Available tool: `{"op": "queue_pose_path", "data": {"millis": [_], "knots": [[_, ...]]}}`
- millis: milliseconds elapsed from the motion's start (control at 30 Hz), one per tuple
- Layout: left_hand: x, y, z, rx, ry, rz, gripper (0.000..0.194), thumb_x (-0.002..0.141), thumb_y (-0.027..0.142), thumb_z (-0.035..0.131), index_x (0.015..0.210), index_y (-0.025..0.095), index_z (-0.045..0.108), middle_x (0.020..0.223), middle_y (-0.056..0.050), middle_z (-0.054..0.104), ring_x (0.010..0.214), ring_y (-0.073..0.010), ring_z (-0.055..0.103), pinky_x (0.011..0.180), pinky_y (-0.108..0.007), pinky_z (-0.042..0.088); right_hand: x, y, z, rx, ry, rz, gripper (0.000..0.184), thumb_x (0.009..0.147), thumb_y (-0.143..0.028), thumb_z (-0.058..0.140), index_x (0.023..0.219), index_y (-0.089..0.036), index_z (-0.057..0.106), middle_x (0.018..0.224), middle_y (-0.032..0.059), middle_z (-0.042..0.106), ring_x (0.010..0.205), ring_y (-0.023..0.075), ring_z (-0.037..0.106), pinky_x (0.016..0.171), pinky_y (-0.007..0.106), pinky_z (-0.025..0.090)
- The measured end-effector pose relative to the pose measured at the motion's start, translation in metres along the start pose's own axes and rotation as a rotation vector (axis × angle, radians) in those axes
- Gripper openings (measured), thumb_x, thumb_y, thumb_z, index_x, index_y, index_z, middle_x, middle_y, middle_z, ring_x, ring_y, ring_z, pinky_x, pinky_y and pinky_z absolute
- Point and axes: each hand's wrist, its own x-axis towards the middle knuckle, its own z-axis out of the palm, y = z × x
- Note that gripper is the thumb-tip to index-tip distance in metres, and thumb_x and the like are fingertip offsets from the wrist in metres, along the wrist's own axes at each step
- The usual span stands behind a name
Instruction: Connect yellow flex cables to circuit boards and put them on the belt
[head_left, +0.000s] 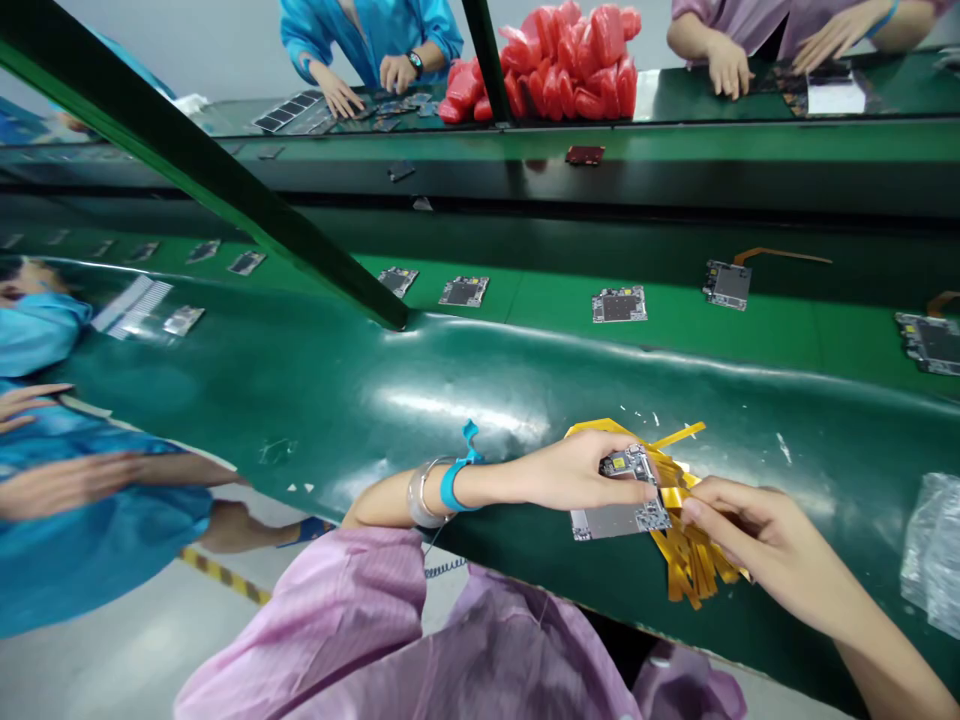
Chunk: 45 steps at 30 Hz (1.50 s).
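Observation:
My left hand [592,468], with a blue strap and a clear bangle at its wrist, grips a circuit board [611,522] by its upper part. Thumb and fingers cover some of the board. At the board's right edge, my right hand [750,525] pinches the end of a yellow-orange flat ribbon cable [673,495]. Whether that end is joined to the board, I cannot tell. Beneath and beside both hands lies a loose pile of similar ribbon cables [694,572] on the green mat.
Several circuit boards [619,304] lie along the green conveyor belt [525,310] ahead; one board [727,284] has a ribbon attached. A slanted green post [225,190] crosses the left. Clear plastic bags [934,550] sit at right. Red pouches [562,65] and co-workers' hands [337,92] are across the line.

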Motion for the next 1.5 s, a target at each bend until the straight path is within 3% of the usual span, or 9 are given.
{"op": "queue_pose_path", "data": {"millis": [233,433,600,733,900,1133,1267,1400,1500], "knots": [[0.002,0.003,0.002,-0.023,-0.047,0.025,0.017,0.093,0.031,0.068,0.101,0.017,0.068,0.101,-0.003,0.072,0.09,-0.0159,0.065,0.081,-0.028,0.053,0.001,0.007,-0.002,-0.104,-0.078,-0.005,0.038,0.101,-0.047,0.056,0.074,-0.021,0.064,0.062,-0.0031,0.053,0.052,0.0111,0.046,0.048,0.024,0.038],[0.002,0.001,0.003,0.096,-0.021,-0.013,0.023,0.093,0.036,0.067,0.105,0.016,0.069,0.103,-0.004,0.074,0.09,-0.0184,0.067,0.081,-0.031,0.054,0.005,0.004,0.006,-0.244,-0.071,0.004,0.036,0.103,-0.044,0.048,0.081,-0.024,0.066,0.066,-0.0014,0.058,0.057,0.0142,0.046,0.052,0.027,0.038],[0.001,0.005,0.004,0.097,-0.067,0.008,0.017,0.093,0.03,0.064,0.103,0.017,0.07,0.105,-0.004,0.074,0.095,-0.0189,0.068,0.086,-0.031,0.053,0.006,0.0,0.005,-0.215,-0.135,-0.031,0.042,0.104,-0.047,0.046,0.072,-0.023,0.06,0.065,-0.0015,0.053,0.058,0.0138,0.046,0.053,0.027,0.038],[0.002,0.008,0.006,0.092,-0.071,-0.005,0.015,0.091,0.027,0.064,0.1,0.017,0.07,0.101,-0.004,0.073,0.092,-0.0187,0.067,0.084,-0.031,0.053,0.006,0.002,0.004,-0.16,-0.197,0.022,0.043,0.103,-0.049,0.048,0.071,-0.023,0.058,0.059,-0.003,0.053,0.055,0.0131,0.051,0.053,0.026,0.04],[0.002,0.01,0.005,0.074,-0.062,-0.045,0.015,0.092,0.029,0.065,0.1,0.017,0.068,0.1,-0.004,0.073,0.09,-0.0179,0.067,0.082,-0.03,0.053,0.005,0.007,0.008,-0.019,-0.178,0.083,0.044,0.101,-0.054,0.049,0.071,-0.023,0.058,0.058,-0.0019,0.059,0.051,0.0135,0.058,0.05,0.025,0.045],[0.001,0.007,0.001,0.062,-0.088,-0.032,0.021,0.09,0.036,0.068,0.1,0.018,0.07,0.098,-0.003,0.072,0.088,-0.0169,0.066,0.078,-0.028,0.052,0.003,0.007,0.014,-0.007,-0.155,0.125,0.043,0.1,-0.053,0.049,0.07,-0.024,0.058,0.06,-0.0005,0.062,0.052,0.0149,0.061,0.049,0.026,0.047],[0.006,0.001,0.003,0.064,-0.076,-0.072,0.022,0.086,0.037,0.072,0.093,0.017,0.07,0.084,0.001,0.066,0.075,-0.0125,0.057,0.067,-0.024,0.045,0.003,0.005,0.011,-0.055,-0.192,0.108,0.049,0.103,-0.053,0.047,0.065,-0.023,0.056,0.063,-0.0001,0.063,0.058,0.0146,0.062,0.057,0.026,0.049],[0.008,0.0,0.004,0.011,-0.049,-0.105,0.018,0.084,0.033,0.073,0.085,0.016,0.068,0.075,0.005,0.059,0.067,-0.0083,0.049,0.062,-0.021,0.04,-0.003,0.006,0.0,-0.037,-0.257,0.092,0.056,0.107,-0.058,0.035,0.075,-0.023,0.064,0.074,0.0026,0.069,0.069,0.017,0.065,0.068,0.029,0.053],[0.011,0.003,-0.005,0.038,0.029,-0.148,0.03,0.083,0.044,0.074,0.082,0.015,0.065,0.072,0.003,0.058,0.063,-0.0087,0.049,0.057,-0.022,0.036,-0.004,0.02,-0.01,0.001,-0.036,0.061,0.051,0.107,-0.059,0.033,0.104,-0.027,0.073,0.1,0.0061,0.075,0.097,0.0236,0.07,0.088,0.035,0.055]]}}
